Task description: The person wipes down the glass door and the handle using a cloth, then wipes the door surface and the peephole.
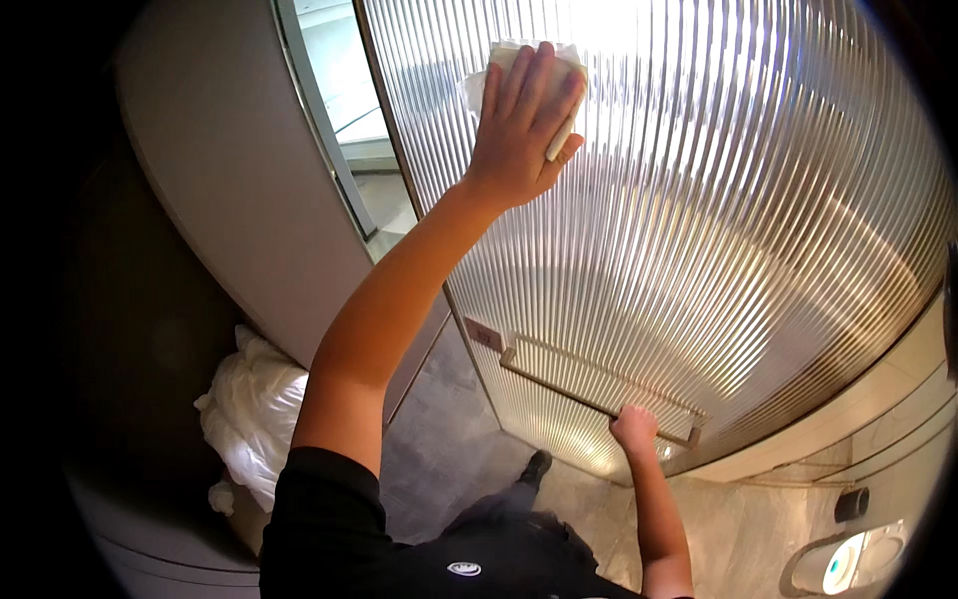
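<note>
My left hand (520, 123) is raised high, its palm pressing a folded pale cloth (550, 82) flat against a ribbed glass door (636, 262). The cloth's edges stick out past my fingertips and beside my thumb. Lower down, my right hand (635, 428) is closed around the door's long metal bar handle (561, 388), near its right end. My right fingers are partly hidden behind the fist.
White crumpled fabric (254, 419) lies in a heap at the left. A toilet (842, 563) with a small dark bin (852, 505) beside it is at the lower right. A smooth panel (239, 150) runs left of the door, above grey tile floor (441, 404).
</note>
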`<state>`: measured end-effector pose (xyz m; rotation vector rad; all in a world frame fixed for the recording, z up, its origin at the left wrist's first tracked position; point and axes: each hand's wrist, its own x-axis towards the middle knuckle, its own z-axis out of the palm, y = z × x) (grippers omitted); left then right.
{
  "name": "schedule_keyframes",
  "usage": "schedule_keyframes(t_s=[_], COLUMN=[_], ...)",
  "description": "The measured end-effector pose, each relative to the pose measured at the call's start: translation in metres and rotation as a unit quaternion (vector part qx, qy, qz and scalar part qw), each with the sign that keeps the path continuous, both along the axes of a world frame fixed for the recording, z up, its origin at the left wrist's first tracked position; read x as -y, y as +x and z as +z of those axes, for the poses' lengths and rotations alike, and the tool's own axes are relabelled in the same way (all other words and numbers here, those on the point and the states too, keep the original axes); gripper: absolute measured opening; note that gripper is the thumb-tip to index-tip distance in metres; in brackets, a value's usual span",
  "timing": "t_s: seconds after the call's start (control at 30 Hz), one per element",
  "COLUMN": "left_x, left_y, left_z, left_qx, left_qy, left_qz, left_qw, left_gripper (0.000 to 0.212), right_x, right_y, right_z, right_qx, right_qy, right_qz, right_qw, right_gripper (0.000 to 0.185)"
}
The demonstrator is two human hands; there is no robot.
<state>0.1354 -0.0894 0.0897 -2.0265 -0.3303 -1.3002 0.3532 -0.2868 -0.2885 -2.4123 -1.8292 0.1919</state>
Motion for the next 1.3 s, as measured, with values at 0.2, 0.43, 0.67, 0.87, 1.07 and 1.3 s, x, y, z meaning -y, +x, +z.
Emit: schedule_keyframes(t_s=[0.2, 0.43, 0.67, 0.87, 1.07, 1.3], left_x=[0.009, 0.024, 0.026, 0.051, 0.071, 0.1], left_y=[0.008, 0.007, 0.003, -0.028, -0.078, -0.07], left_z=[-0.053, -0.132, -0.254, -0.331, -0.386, -0.381], left_qx=[0.016, 0.011, -0.023, -0.127, -0.224, -0.186], left_qy=[-0.043, -0.118, -0.165, -0.25, -0.358, -0.42], left_qz=[0.004, -0.003, 0.01, 0.015, 0.091, 0.075], left_qw=[0.999, 0.993, 0.986, 0.96, 0.902, 0.885], left_gripper=[0.056, 0.057, 0.057, 0.058, 0.06, 0.055], right_x=[0.004, 0.003, 0.004, 0.006, 0.005, 0.004], right_y=[0.004, 0.007, 0.009, 0.008, 0.007, 0.003], right_z=[0.004, -0.004, -0.008, -0.01, -0.008, 0.001], right_qx=[0.0, 0.003, -0.002, -0.005, 0.001, 0.007], right_qy=[0.005, 0.035, 0.021, 0.025, 0.009, 0.0], right_qz=[0.014, 0.017, 0.01, 0.006, -0.001, -0.028], right_qw=[1.0, 0.999, 1.0, 1.0, 1.0, 1.0], right_gripper=[0.017, 0.018, 0.02, 0.02, 0.019, 0.02])
